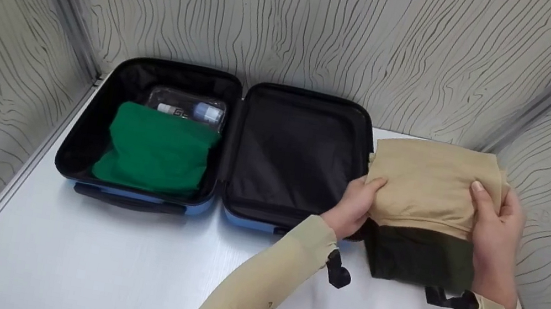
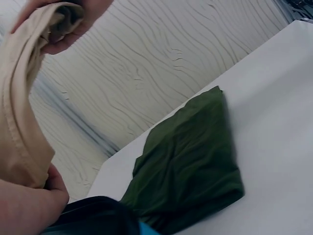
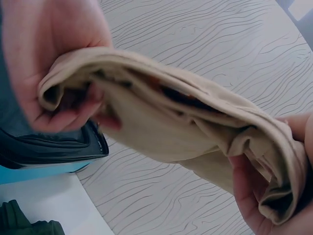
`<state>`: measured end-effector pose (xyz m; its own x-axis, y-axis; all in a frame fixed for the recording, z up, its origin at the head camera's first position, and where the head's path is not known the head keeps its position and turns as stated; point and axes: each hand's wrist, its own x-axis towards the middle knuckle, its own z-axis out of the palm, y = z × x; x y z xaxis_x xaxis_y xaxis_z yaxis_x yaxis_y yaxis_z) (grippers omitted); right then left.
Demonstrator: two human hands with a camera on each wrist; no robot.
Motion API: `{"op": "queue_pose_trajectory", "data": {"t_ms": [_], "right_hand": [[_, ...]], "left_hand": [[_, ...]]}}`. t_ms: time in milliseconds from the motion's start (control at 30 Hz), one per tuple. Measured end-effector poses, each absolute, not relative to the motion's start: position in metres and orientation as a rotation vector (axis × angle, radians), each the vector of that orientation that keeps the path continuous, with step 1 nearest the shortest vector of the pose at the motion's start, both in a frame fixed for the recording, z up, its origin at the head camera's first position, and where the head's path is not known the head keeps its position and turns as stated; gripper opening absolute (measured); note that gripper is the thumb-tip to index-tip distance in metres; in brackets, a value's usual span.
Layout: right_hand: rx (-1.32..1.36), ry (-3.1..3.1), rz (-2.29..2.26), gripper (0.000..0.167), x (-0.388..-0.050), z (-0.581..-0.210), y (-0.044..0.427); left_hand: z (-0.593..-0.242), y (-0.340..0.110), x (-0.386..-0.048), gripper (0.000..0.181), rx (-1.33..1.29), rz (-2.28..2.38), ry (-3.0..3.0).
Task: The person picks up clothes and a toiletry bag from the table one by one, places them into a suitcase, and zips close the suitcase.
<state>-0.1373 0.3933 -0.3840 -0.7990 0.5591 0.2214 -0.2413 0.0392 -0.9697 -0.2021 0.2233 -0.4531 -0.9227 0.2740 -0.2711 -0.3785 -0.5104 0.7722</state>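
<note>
A folded tan cloth (image 1: 430,186) is held up between both hands at the right in the head view. The left hand (image 1: 356,204) pinches its left edge, thumb on top; the right hand (image 1: 498,242) grips its right side with the thumb on the upper face. Seen from the right wrist, the tan cloth (image 3: 161,132) hangs in layers, with fingers curled under both ends. Beneath and nearer the person lies a folded dark green cloth (image 1: 420,257), which the left wrist view shows flat on the white table (image 2: 279,122), apart from the tan cloth (image 2: 24,107).
An open suitcase lies left of the hands. Its left half (image 1: 86,145) holds a bright green cloth (image 1: 159,149) and a clear pouch (image 1: 185,106) with small bottles. The lined right half (image 1: 298,153) is beside the left hand. Patterned walls (image 1: 303,25) stand behind and at both sides.
</note>
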Motion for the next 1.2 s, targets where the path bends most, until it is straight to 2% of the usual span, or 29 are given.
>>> {"op": "queue_pose_trajectory", "data": {"t_ms": [333,700,1200], "right_hand": [[-0.387,-1.796,1.796,0.012,-0.150,-0.393,0.393],[-0.417,-1.999,1.776,0.017,-0.160,-0.399,0.384],[-0.199,-2.177,1.710,0.030,-0.183,-0.419,0.355]], "left_hand": [[-0.442,0.200,-0.219,0.036,-0.048,2.484,1.468],[-0.433,0.169,-0.232,0.042,0.058,2.445,1.714],[-0.422,0.121,-0.246,0.043,0.106,2.443,1.794]]}}
